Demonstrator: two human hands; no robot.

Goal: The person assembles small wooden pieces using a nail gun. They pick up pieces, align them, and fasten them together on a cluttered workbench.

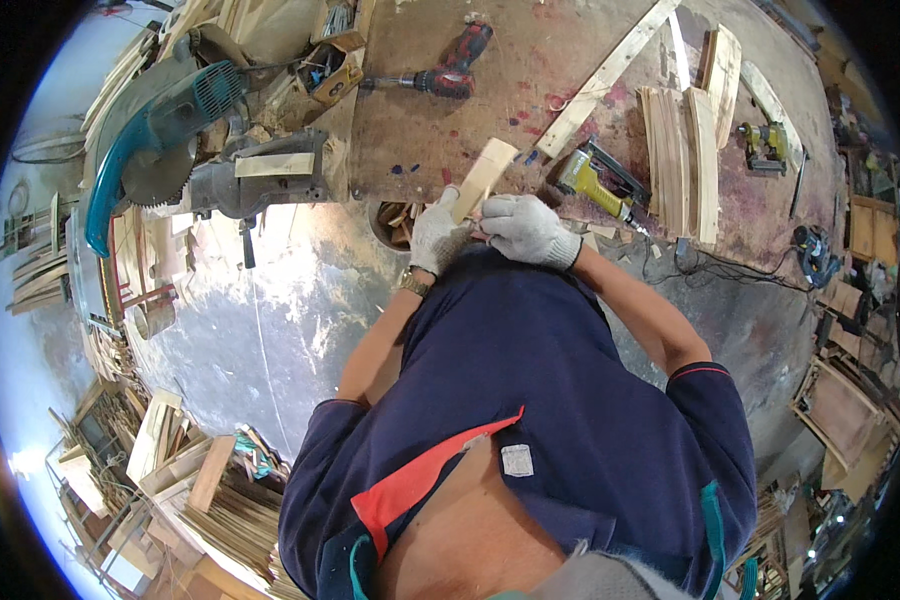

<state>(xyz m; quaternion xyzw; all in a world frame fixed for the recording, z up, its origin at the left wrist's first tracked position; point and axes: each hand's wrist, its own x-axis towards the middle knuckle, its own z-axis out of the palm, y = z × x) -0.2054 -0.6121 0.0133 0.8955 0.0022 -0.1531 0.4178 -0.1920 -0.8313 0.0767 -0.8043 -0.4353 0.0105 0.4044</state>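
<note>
We look down over our own shoulders at a stained wooden bench (530, 80), with both gloved hands meeting at its near edge. Our left hand (436, 232) is closed around the lower end of a short pale wood strip (485, 178); the strip rises out of the glove and slants away over the bench top, its far end lying inside the near edge. Our right hand (526, 229) lies just beside the left, knuckles up and fingers curled, touching the base of the strip; we cannot tell whether it grips the strip or only steadies it.

Just right of the hands, along the near edge, lies a yellow nail gun (598, 183). Beyond it a stack of thin boards (680, 160) sits toward the right end of the bench, and a long plank (610, 75) crosses the top at a slant. A red cordless drill (448, 68) lies near the far edge. Off the left end of the bench stands a teal mitre saw (160, 135), with a small block resting on its table
</note>
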